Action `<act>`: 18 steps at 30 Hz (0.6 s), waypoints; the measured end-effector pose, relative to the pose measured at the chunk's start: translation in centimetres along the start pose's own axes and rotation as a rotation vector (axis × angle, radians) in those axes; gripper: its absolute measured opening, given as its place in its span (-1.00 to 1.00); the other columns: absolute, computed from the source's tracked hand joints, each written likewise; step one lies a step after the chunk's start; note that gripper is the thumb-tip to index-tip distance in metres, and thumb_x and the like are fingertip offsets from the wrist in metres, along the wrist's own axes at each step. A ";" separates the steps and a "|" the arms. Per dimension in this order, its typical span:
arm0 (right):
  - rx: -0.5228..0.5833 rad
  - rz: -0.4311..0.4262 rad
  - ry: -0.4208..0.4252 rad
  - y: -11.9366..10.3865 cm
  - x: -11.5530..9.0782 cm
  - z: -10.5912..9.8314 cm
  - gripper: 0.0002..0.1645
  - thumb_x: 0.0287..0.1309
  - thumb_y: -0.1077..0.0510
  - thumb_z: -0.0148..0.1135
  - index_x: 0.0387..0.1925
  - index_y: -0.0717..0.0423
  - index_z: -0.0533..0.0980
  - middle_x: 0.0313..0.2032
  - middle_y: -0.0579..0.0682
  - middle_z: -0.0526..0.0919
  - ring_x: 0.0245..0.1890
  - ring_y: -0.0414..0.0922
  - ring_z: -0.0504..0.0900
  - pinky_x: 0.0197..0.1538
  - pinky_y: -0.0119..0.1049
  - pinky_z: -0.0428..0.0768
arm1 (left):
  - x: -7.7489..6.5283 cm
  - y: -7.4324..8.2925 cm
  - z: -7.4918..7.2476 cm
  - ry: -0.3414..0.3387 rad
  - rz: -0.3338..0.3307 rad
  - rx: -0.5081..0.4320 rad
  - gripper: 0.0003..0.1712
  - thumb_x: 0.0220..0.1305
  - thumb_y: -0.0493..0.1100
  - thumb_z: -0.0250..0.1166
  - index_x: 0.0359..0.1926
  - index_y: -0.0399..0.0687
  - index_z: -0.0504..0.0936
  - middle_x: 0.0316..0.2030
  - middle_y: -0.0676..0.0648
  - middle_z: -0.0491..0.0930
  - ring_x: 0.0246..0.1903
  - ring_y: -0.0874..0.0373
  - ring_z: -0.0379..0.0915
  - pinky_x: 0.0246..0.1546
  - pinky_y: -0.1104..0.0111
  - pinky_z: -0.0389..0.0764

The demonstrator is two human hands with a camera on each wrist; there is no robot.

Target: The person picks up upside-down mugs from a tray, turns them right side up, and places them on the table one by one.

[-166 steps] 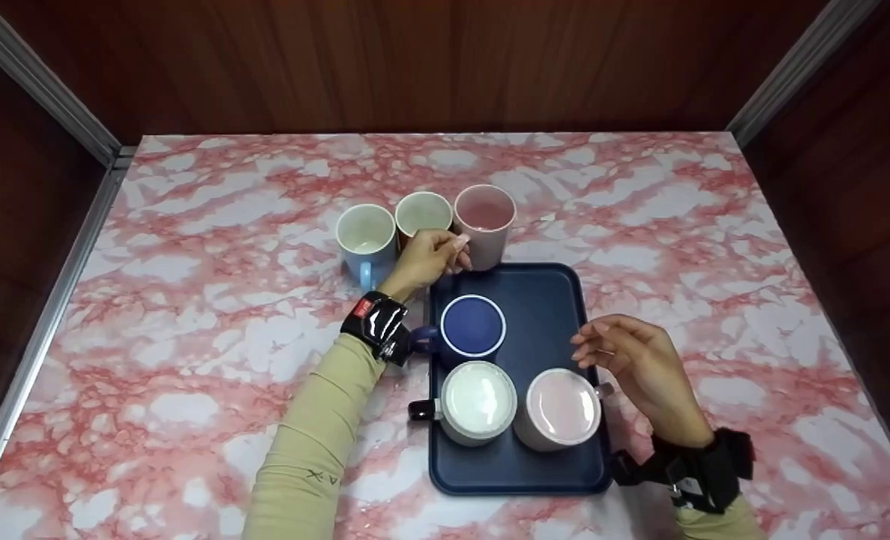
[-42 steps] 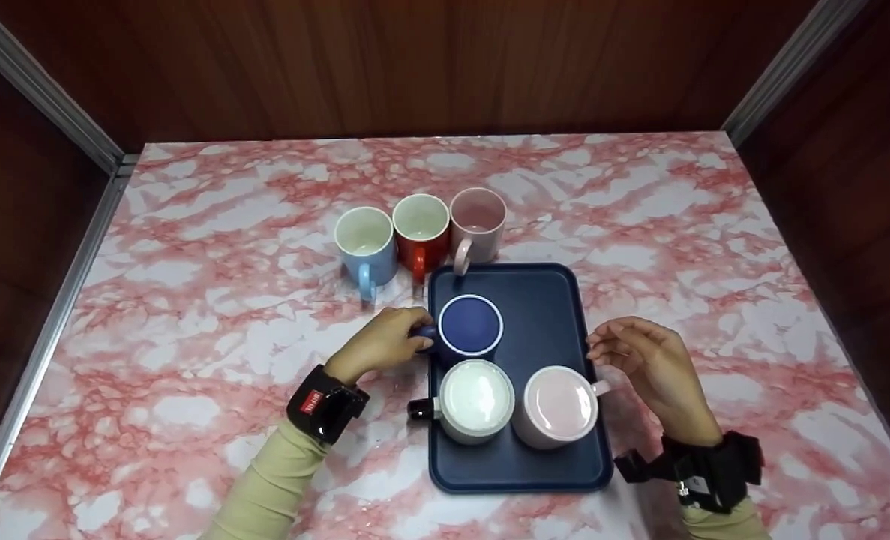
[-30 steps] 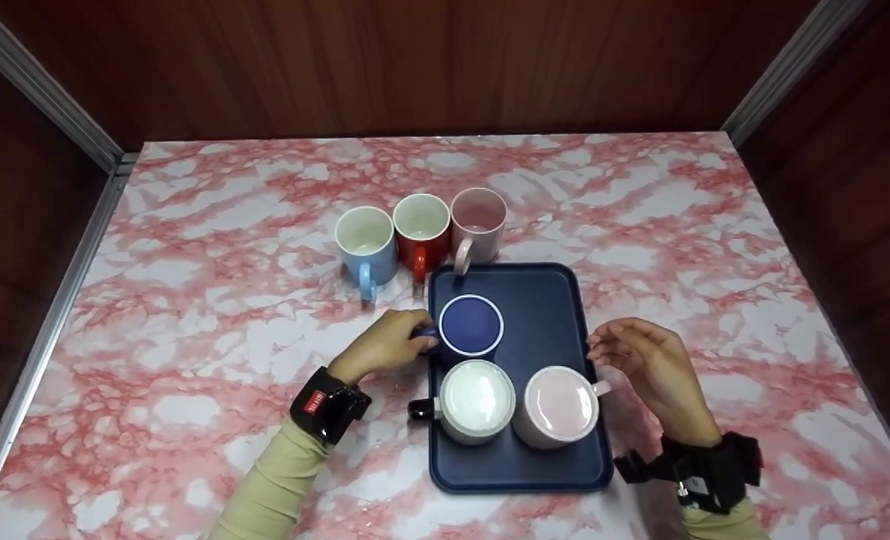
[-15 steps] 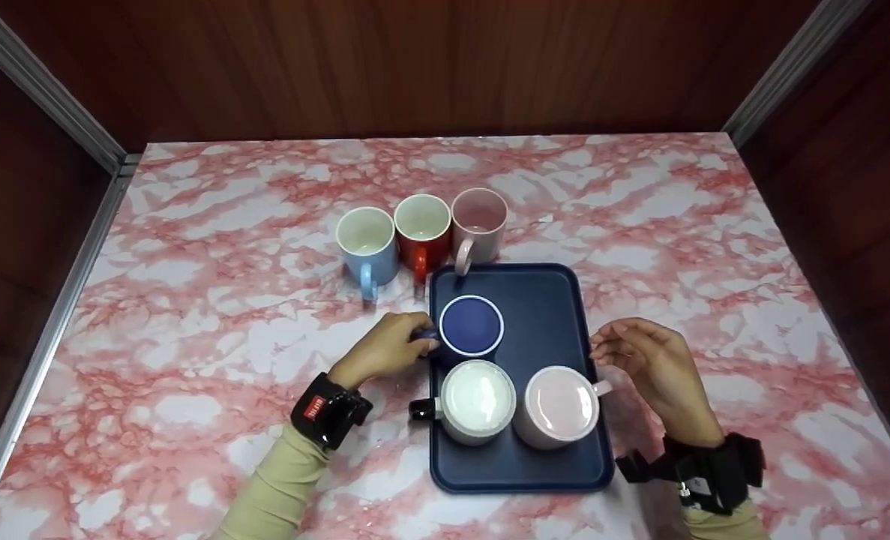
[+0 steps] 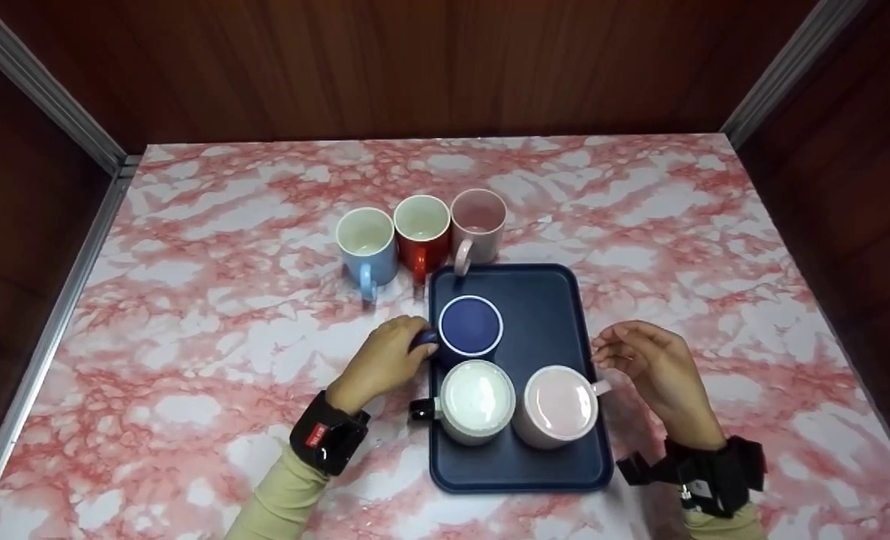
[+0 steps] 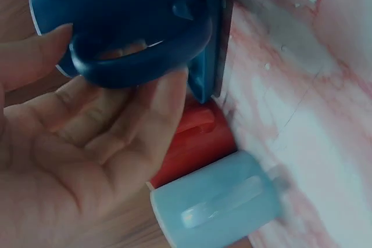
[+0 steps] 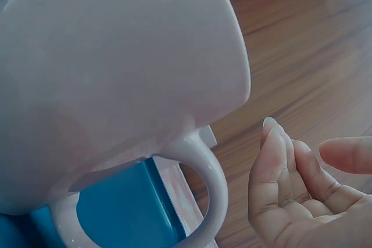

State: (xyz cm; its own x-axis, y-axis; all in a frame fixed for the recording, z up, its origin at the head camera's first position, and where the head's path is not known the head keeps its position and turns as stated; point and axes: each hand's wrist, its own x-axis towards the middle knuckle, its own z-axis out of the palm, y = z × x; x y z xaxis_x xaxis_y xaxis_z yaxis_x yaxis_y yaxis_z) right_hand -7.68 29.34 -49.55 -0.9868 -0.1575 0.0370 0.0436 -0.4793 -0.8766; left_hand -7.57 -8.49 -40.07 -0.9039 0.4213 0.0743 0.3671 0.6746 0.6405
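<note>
My left hand (image 5: 385, 364) is at the handle (image 6: 151, 65) of a dark blue mug (image 5: 471, 325), thumb on one side and fingers on the other. The mug shows a flat blue disc ringed in white facing up, at the left side of a navy tray (image 5: 523, 476). Nearer me on that tray are an upside-down white mug (image 5: 477, 399) with a black handle (image 5: 421, 409) and an upside-down pink mug (image 5: 561, 403). My right hand (image 5: 662, 379) hovers beside the tray's right edge, fingers loosely bent around nothing. In the right wrist view, the pink mug's handle (image 7: 215, 181) is near those fingers.
Behind the tray stand three upright mugs in a row: light blue (image 5: 371, 266), red (image 5: 433, 253) and pink (image 5: 489, 244). The marbled table (image 5: 190, 300) is bounded by a dark wood panel (image 5: 445, 67) at the back and metal-edged walls at the sides.
My left hand has come from the upright pink mug's handle down to the blue mug's handle. In the last half second its wrist has shifted slightly nearer me. The right hand has barely moved.
</note>
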 end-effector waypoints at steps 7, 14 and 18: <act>-0.025 0.002 -0.010 -0.1 -0.1 0.0 -0.71 0.29 0.34 -0.07 -0.14 0.61 0.37 -0.29 0.37 0.55 -0.37 0.12 0.59 -0.28 -0.11 0.57 | -1.1 0.9 -0.8 0.096 0.011 -0.075 -0.78 0.17 -0.22 0.25 -0.20 -0.28 0.56 -0.26 -0.15 0.54 -0.21 -0.03 0.46 -0.15 0.15 0.42; -0.055 0.003 -0.038 -0.1 -0.5 0.0 -0.68 0.30 0.34 -0.09 -0.12 0.63 0.35 -0.26 0.40 0.52 -0.37 0.14 0.58 -0.28 -0.09 0.56 | -1.7 1.1 -1.1 0.110 0.030 -0.127 -0.79 0.19 -0.23 0.23 -0.18 -0.28 0.56 -0.23 -0.15 0.56 -0.27 -0.05 0.47 -0.23 0.17 0.45; -0.066 0.012 -0.033 -0.1 -0.6 0.1 -0.68 0.30 0.33 -0.08 -0.12 0.63 0.35 -0.26 0.40 0.52 -0.37 0.13 0.57 -0.27 -0.09 0.56 | -1.8 1.0 -1.2 0.108 0.015 -0.136 -0.79 0.19 -0.23 0.23 -0.18 -0.27 0.56 -0.23 -0.14 0.55 -0.25 -0.04 0.47 -0.22 0.17 0.45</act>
State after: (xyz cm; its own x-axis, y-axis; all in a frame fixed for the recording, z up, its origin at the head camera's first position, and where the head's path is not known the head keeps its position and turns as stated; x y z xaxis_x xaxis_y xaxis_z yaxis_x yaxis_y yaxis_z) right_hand -7.10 29.35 -49.46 -0.9805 -0.1920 0.0417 0.0436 -0.4198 -0.9066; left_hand -5.81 -9.31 -38.69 -0.9196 0.3580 0.1615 0.3541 0.5776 0.7355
